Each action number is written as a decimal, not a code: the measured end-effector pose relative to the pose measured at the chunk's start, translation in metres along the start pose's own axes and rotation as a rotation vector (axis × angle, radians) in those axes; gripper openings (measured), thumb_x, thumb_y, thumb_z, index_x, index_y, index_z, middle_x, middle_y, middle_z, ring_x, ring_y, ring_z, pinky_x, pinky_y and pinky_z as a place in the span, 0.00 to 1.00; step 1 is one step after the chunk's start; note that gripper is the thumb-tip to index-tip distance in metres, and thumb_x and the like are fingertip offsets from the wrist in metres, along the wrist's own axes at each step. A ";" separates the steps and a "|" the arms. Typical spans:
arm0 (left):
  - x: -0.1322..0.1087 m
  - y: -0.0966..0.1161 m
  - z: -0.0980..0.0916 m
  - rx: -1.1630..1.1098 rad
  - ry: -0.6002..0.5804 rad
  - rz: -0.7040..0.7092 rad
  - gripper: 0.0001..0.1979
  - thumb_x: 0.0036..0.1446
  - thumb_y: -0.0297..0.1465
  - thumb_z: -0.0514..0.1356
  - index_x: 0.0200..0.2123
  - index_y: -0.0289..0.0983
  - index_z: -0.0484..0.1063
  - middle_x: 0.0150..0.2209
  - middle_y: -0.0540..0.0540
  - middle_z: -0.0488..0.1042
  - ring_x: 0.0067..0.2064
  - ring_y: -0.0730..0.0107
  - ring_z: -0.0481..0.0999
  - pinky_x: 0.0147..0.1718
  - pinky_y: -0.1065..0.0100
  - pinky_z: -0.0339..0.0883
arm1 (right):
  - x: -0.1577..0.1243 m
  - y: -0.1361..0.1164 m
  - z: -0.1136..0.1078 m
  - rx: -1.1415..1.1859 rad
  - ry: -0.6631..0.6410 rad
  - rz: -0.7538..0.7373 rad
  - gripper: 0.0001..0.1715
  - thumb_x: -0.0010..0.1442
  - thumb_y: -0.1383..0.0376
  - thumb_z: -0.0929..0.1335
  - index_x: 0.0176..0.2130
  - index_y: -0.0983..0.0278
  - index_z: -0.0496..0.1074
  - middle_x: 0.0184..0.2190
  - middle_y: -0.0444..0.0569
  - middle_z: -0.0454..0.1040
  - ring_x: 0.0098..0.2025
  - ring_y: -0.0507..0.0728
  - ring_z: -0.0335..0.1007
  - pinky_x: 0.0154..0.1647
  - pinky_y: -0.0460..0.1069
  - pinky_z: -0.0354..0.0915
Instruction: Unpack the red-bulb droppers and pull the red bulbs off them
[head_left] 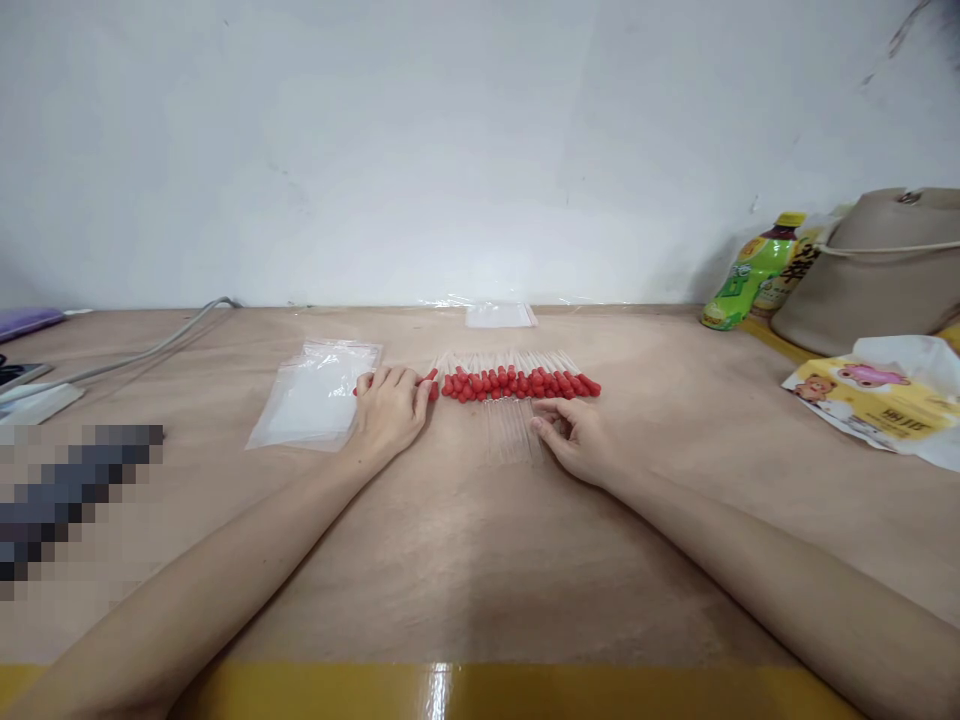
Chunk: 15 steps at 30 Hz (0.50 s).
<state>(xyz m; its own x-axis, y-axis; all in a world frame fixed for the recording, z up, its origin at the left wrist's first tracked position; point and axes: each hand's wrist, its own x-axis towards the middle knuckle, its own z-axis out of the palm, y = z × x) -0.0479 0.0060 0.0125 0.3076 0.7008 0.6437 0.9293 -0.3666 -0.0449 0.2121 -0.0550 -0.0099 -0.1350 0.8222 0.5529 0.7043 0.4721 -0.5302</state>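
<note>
A row of thin clear tubes with red rubber bulbs [517,383] lies across the middle of the table, red ends towards me. In front of it, several bare clear tubes [514,432] lie side by side. My left hand [391,405] is curled over red bulbs at the row's left end; red shows on both sides of its fingers, though its fingertips are hidden. Beside the right edge of the bare tubes is my right hand [574,435], fingers bent, thumb and index tips slightly apart and touching or almost touching the outermost tube.
Clear plastic bags [307,400] lie left of my left hand, and another bag [501,316] by the wall. On the right are a green drink bottle [754,270], a beige bucket [870,270] and a printed wrapper [881,395]. A grey cable [150,350] runs along the left.
</note>
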 end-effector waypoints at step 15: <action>-0.023 0.023 -0.029 -0.394 -0.049 0.389 0.08 0.59 0.31 0.52 0.37 0.38 0.70 0.38 0.47 0.75 0.41 0.65 0.68 0.40 0.61 0.53 | 0.000 -0.002 -0.005 -0.047 0.139 -0.192 0.25 0.56 0.59 0.65 0.52 0.63 0.63 0.47 0.55 0.67 0.48 0.60 0.63 0.48 0.56 0.62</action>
<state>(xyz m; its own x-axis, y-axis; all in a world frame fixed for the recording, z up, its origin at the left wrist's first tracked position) -0.0401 -0.0365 0.0187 0.6306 0.4927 0.5996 0.6017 -0.7984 0.0232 0.2146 -0.0573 -0.0058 -0.1748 0.6655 0.7256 0.7073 0.5976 -0.3777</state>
